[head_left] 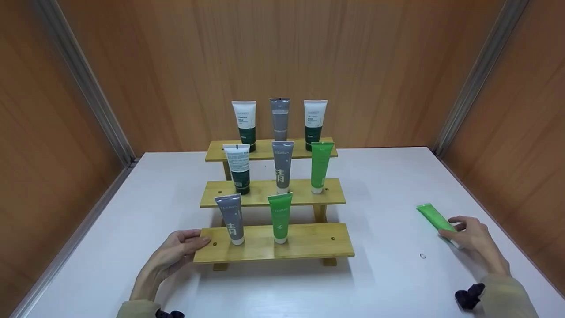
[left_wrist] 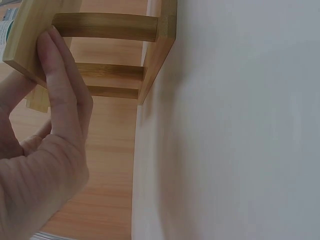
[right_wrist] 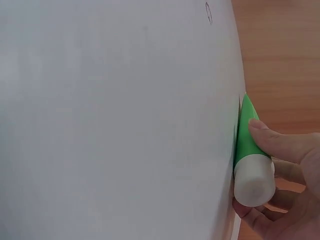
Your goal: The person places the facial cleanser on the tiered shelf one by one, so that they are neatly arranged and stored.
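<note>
In the head view a three-step bamboo display stand (head_left: 309, 247) stands on the white table. My left hand (head_left: 174, 251) pinches the left end of its lowest step; in the left wrist view fingers (left_wrist: 57, 95) lie against the underside of the board (left_wrist: 30, 40). Far to the right, my right hand (head_left: 474, 238) grips a green tube (head_left: 435, 216) that lies on the table. Its white cap (right_wrist: 255, 182) faces the right wrist camera, the thumb on the green side. On the lowest step stand a grey tube (head_left: 231, 218) and another green tube (head_left: 280, 216), both on their caps.
The middle step holds a white-and-dark-green tube (head_left: 238, 168), a grey tube (head_left: 282, 165) and a green tube (head_left: 321, 165). On the top step, a grey tube (head_left: 280, 117) stands between two white-and-dark-green ones. A small ring (head_left: 422, 255) lies on the table. Wooden walls enclose the table.
</note>
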Demonstrator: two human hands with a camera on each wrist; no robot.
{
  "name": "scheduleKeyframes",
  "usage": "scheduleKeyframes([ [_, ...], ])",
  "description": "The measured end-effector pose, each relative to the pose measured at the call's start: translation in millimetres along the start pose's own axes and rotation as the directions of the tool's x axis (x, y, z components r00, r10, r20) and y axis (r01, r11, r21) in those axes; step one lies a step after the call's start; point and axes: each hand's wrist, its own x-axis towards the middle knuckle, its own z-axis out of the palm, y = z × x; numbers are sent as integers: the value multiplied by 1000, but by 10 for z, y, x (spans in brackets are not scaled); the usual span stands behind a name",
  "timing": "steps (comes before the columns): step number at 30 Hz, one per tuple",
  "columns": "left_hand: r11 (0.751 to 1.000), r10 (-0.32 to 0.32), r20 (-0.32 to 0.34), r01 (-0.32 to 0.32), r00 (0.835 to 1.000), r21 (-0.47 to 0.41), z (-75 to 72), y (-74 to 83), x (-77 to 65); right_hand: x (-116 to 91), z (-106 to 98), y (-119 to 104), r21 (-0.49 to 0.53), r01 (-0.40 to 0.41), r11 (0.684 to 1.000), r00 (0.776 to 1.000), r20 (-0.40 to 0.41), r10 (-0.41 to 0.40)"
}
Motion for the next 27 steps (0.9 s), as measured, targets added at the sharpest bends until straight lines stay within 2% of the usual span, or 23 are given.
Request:
scheduleKeyframes([
  [7,1000,-8,2,8,1000,-2,5,6,2,-29,32,-28,-18,5,1000,999,-41,-5],
  [12,1000,-6,2,6,1000,-8,7,11,-4,-27,44,-61,0,-2,1000,999,-39,2],
  [22,1000,-13,-8,13,1000,5,5,6,0,-26,49,-110,33,36,999,998,-48,-34],
  [27,1000,6,-3,-6,1000,12,11,7,-9,11,36,-139,43,65,997,996,-56,-63],
])
